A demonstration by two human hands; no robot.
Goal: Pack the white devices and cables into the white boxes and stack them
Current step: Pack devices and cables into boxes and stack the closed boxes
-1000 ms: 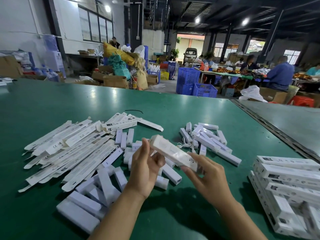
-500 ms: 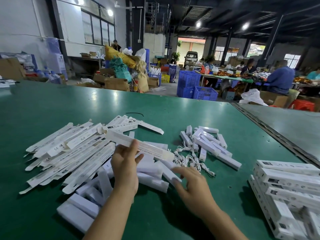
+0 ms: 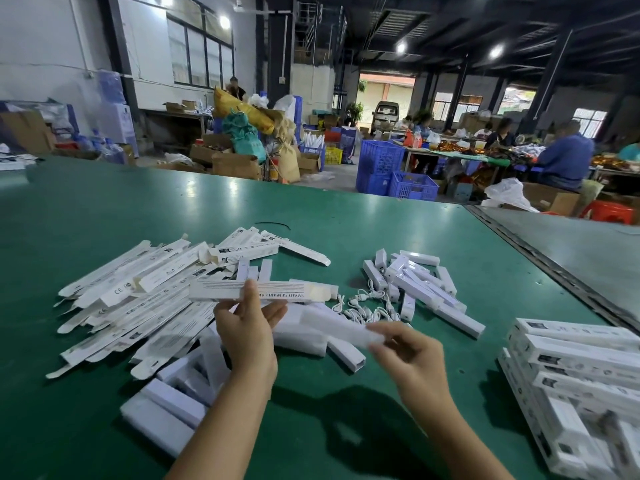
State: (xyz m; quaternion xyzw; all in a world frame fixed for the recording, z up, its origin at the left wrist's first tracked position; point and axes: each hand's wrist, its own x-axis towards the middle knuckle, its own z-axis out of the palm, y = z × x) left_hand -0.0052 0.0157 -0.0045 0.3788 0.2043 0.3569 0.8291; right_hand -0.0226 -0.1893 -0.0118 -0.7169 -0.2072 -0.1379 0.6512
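Observation:
My left hand pinches a long flat white box and holds it level above the table. To its right, my right hand grips a wrapped white device, blurred by motion, just below the box's open right end. A heap of flat white boxes lies on the left. More wrapped devices lie below my left hand. White cables lie tangled in the middle, with small white devices behind them. Packed boxes are stacked at the right.
The green table stretches far back, and a metal-edged gap separates it from a grey table on the right. A thin black cable lies beyond the boxes. Crates, sacks and seated people fill the hall behind.
My left hand picked a flat box from the heap and raised it. My right hand reached down to the table and now holds a wrapped device near the box's end.

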